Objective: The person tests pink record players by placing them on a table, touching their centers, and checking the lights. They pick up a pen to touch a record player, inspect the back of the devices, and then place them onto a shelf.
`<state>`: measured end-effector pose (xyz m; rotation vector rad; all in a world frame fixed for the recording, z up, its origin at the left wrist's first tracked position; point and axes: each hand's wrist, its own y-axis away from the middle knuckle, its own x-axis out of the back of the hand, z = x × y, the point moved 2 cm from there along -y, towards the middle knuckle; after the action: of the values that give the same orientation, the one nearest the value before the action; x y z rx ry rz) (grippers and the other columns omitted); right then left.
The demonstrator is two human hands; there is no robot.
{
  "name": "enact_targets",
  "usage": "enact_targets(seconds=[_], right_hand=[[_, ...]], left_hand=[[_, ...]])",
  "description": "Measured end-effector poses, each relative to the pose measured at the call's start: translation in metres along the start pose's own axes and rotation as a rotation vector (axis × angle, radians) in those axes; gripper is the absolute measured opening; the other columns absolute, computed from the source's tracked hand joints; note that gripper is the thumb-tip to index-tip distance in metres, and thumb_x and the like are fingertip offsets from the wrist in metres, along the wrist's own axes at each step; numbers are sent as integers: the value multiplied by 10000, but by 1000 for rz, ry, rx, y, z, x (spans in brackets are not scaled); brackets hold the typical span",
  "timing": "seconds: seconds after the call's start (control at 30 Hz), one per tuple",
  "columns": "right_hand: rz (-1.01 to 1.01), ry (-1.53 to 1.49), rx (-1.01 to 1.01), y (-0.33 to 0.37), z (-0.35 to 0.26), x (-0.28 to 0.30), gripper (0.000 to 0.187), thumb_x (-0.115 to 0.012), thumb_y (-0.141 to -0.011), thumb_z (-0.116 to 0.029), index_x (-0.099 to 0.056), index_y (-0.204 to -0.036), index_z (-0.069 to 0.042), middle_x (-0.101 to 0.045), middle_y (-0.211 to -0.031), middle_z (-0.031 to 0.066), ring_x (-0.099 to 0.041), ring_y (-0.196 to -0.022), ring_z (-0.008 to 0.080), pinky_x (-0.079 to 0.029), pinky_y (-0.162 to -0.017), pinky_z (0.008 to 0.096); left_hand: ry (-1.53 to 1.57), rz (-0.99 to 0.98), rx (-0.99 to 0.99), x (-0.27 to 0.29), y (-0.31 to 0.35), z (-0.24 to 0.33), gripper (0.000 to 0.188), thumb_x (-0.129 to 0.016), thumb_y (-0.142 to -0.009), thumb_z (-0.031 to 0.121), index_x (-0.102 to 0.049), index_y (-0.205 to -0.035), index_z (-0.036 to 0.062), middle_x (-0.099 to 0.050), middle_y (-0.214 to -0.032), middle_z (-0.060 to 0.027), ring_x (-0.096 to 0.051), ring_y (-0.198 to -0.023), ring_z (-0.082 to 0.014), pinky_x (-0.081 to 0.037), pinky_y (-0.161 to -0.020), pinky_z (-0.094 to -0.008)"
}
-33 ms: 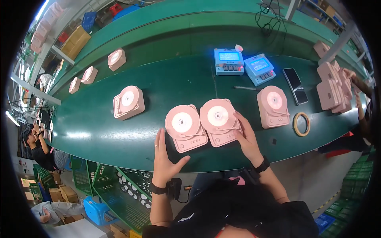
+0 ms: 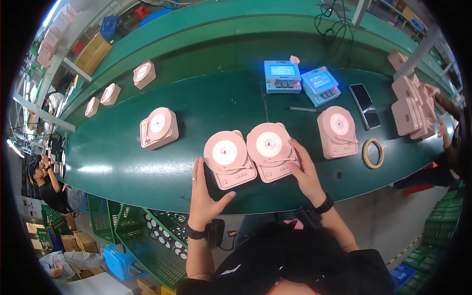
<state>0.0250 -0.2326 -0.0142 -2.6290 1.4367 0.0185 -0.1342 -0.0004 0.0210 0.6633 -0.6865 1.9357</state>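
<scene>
Two pink mini record players stand side by side before me, their edges touching or nearly so. Each has a round platter with a white centre and small buttons on its front. My left hand is open beside the left record player, its fingers stretched along that side and the thumb spread apart; whether it touches is unclear. Around the right edge of the right record player my right hand is closed, fingers along its side and thumb at the front corner.
Another pink record player stands at right, near a tape roll, a phone and a pen. Two lit blue meters sit behind. One more player is at left. Stacked pink units lie near a co-worker's hands at far right.
</scene>
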Motion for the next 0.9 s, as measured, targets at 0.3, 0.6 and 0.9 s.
enact_targets(seconds=[0.3, 0.6, 0.9], right_hand=[[-32, 266, 80, 1, -9, -2, 552, -551, -821, -7, -479, -1362, -88, -341, -1479, 173, -340, -1375, 293, -269, -1116, 377], [14, 259, 83, -1, -12, -8, 559, -585, -796, -17, -500, -1342, -98, -360, -1453, 175, -368, -1343, 316, -300, -1098, 390], [21, 336, 125, -1, -16, -11, 535, -602, -783, -13, -535, -1307, -93, -363, -1450, 185, -390, -1325, 335, -308, -1095, 390]], left_hand=[[85, -103, -99, -2, -36, -8, 1225, -886, -551, 268, -161, -1494, -23, -320, -1482, -227, -343, -1373, -338, -287, -1119, -418], [262, -51, -29, -12, -29, -17, 1252, -891, -536, 288, -152, -1492, -38, -367, -1454, -225, -384, -1347, -312, -288, -1113, -394], [258, -36, -58, -11, -29, -18, 1247, -893, -530, 302, -174, -1493, -26, -394, -1437, -220, -401, -1338, -311, -300, -1107, -391]])
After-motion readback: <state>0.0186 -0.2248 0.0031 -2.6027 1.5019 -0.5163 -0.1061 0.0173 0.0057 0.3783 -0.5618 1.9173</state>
